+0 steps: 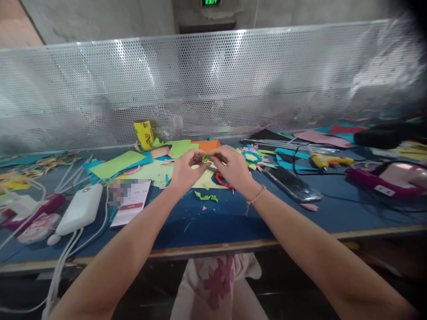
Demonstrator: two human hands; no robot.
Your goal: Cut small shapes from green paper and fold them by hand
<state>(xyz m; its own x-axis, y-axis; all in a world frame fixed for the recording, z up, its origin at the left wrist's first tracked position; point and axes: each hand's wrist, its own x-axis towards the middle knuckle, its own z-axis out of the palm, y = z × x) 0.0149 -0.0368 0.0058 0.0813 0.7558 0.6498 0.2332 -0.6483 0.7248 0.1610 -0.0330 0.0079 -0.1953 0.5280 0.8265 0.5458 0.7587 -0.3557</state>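
Observation:
Between my fingertips is a small green paper piece, held above the middle of the blue table. My left hand pinches it from one side. My right hand, with a bracelet at the wrist, grips it from the other. Pale green paper lies beneath the hands. Close below them are curled green paper scraps and a tiny pink scrap. Red-handled scissors or a red loop, I cannot tell which, lies partly hidden under my right hand. A blue and pink paper flower rests just beyond it.
On the left are a lit phone, a white power bank with cables, and green paper sheets. To the right lie a dark phone, a yellow glue gun and a purple power strip. A perforated metal screen stands behind.

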